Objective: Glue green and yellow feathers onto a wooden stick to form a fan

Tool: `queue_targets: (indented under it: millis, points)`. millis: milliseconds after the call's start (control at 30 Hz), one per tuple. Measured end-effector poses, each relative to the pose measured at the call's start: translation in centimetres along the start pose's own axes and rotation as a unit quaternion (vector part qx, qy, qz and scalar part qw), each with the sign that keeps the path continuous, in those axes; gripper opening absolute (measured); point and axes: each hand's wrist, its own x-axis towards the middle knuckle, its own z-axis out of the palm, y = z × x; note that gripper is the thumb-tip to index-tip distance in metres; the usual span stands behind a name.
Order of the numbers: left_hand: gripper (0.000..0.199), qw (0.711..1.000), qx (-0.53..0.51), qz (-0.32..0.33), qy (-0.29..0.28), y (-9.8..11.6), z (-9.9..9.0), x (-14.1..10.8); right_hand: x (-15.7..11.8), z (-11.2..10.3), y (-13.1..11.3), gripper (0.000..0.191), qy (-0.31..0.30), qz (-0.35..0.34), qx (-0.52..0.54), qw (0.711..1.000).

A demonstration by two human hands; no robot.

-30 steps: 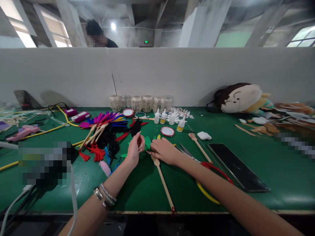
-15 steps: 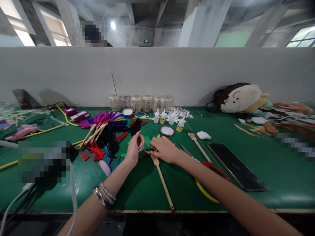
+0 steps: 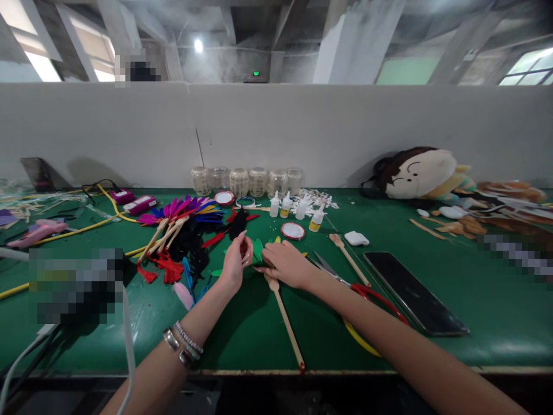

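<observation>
my left hand (image 3: 234,265) curled narrow on something small and dark (image 3: 245,248), hard to tell what, my right hand (image 3: 286,265) open and flat against the green felt leaves (image 3: 258,250)

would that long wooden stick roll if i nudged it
The wooden stick looks thin and stiff, probably light. Its wider head by the right hand may curb rolling, though a nudge could swivel it.

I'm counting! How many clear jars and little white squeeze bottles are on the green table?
Clear jars: 6
White squeeze bottles: 4
Total: 10
</observation>
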Motion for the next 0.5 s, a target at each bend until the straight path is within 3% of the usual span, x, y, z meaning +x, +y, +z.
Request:
queue_targets:
  millis: [267, 500]
  points:
    - [0.042, 1.000, 0.004, 0.001, -0.001, 0.0, 0.0, 0.1, -0.6, -1.2, 2.6, 0.036, 0.069, 0.042, 0.036, 0.996]
    - [0.038, 1.000, -0.005, -0.007, 0.006, 0.0, 0.0, 0.1, -1.6, 1.0, 2.4, 0.031, 0.037, 0.011, 0.017, 0.999]
